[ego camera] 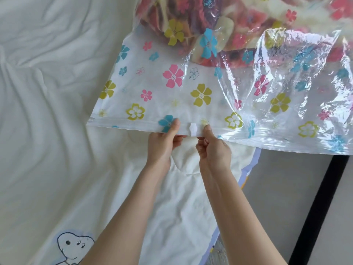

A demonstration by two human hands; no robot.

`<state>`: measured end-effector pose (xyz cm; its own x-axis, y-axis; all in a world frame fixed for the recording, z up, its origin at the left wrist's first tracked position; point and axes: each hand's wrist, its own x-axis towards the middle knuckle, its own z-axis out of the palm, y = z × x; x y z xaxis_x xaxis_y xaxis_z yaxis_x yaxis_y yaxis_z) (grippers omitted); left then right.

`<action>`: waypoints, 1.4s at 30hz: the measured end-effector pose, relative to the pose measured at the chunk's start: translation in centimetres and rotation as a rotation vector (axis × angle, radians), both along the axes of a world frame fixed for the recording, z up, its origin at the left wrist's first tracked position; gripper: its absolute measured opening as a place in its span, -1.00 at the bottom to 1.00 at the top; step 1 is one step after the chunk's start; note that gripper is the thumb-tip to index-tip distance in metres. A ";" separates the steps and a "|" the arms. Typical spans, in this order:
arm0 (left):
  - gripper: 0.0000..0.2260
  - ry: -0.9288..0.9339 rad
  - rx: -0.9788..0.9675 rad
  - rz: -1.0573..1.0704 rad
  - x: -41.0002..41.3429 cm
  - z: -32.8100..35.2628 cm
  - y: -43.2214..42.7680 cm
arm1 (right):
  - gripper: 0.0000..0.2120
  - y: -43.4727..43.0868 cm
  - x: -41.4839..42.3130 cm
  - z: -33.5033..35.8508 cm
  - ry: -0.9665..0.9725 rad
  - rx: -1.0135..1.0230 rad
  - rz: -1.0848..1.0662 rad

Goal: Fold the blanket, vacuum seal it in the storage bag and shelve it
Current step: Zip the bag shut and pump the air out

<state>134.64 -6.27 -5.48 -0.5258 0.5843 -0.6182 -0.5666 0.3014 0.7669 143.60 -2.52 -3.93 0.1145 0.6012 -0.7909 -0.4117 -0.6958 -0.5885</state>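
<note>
I have a single head-mounted wide-angle view; it looks forward and steeply down from above the person's forearms. It sits close over the bed [47, 92], with the storage bag [152, 88] filling the upper right and floor [286, 178] visible at lower right.

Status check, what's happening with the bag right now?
Both hands, left and right, pinch bag edge beside slider. Blanket inside. Nothing blocking.

Rumpled white bed [57, 92] filling left and centre of frame, flowered storage bag [152, 88] with blanket [191, 14] lying on it at upper right.
</note>
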 end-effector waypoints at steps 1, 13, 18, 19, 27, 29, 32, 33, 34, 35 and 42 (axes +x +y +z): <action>-0.87 -0.009 0.010 0.029 0.4 0.0 0.2 | -0.78 0.0 0.1 0.1 -0.011 0.011 -0.004; -0.82 -0.001 -0.035 0.120 1.2 -0.8 0.2 | -0.73 -0.5 0.5 -0.7 0.035 -0.016 -0.018; -0.84 -0.108 -0.068 0.140 0.6 -0.9 -0.4 | -0.81 -0.7 0.3 -0.8 0.108 -0.035 -0.034; -0.88 -0.104 -0.067 0.188 0.3 -0.9 -0.4 | -0.82 -0.7 0.3 -0.9 0.108 -0.037 -0.038; -0.86 0.056 -0.095 0.223 0.2 -0.8 -0.3 | -0.81 -0.8 0.0 -1.0 0.069 -0.054 0.013; -0.85 0.053 -0.098 0.226 0.3 -0.9 -0.4 | -0.79 -0.9 -0.2 -1.0 0.067 -0.065 0.062; -0.85 0.051 -0.108 0.213 0.2 -0.8 -0.4 | -0.79 -1.0 -0.3 -1.1 0.090 -0.076 0.118; -0.85 0.049 -0.106 0.204 0.1 -0.8 -0.5 | -0.80 -1.0 -0.4 -1.0 0.103 -0.075 0.142; -0.86 0.046 -0.100 0.194 0.1 -0.8 -0.5 | -0.82 -1.1 -0.6 -0.9 0.111 -0.072 0.164; -0.87 0.044 -0.094 0.185 0.0 -0.8 -0.5 | -0.83 -1.1 -0.7 -0.9 0.112 -0.072 0.178; -0.92 0.056 -0.060 0.159 -0.5 -1.1 -0.4 | -0.85 -1.1 -0.8 -0.9 0.064 -0.056 0.215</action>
